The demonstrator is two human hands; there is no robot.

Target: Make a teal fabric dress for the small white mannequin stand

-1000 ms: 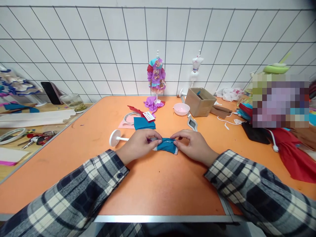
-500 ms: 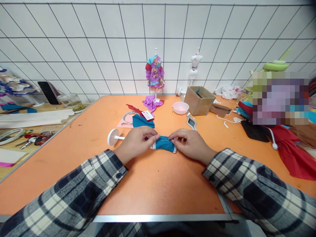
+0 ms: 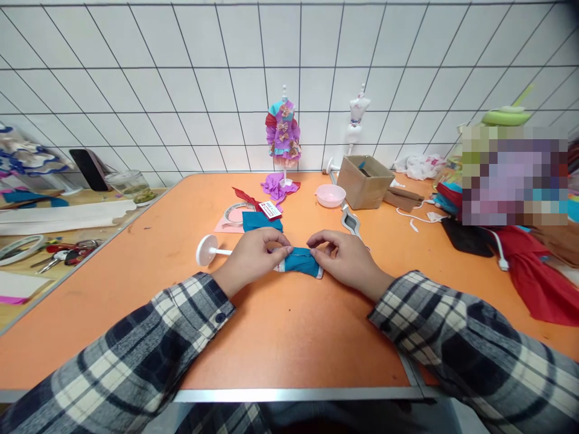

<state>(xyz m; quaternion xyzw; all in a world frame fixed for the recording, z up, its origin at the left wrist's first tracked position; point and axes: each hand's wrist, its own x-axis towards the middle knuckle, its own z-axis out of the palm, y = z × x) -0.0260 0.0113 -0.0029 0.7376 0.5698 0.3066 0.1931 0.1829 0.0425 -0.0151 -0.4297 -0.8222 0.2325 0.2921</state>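
A small white dress form lies on its side on the orange table, its round base (image 3: 207, 250) towards the left. Blue cloth (image 3: 302, 261) is wrapped around its body, and patterned white shows at both ends. A thin pale line runs along the cloth's upper part; whether pin or thread, I cannot tell. My left hand (image 3: 256, 253) pinches the cloth's left end between thumb and fingers, over the form's stand. At the upper right edge, my right hand (image 3: 346, 256) has its thumb and index fingertips close together on the cloth. The form's middle is hidden under it.
Behind my hands lie another blue cloth piece (image 3: 260, 221), a tape roll (image 3: 228, 212) and a labelled card (image 3: 270, 210). Farther back stand a pink bowl (image 3: 330, 196), a cardboard box (image 3: 362, 184), a dressed form (image 3: 283, 132) and a bare form (image 3: 359, 111). Red fabric (image 3: 536, 283) lies right.
My right hand's fingertips have shifted slightly along the cloth's upper edge, index finger lifted a little. My left hand keeps its pinch. The view has tilted slightly.
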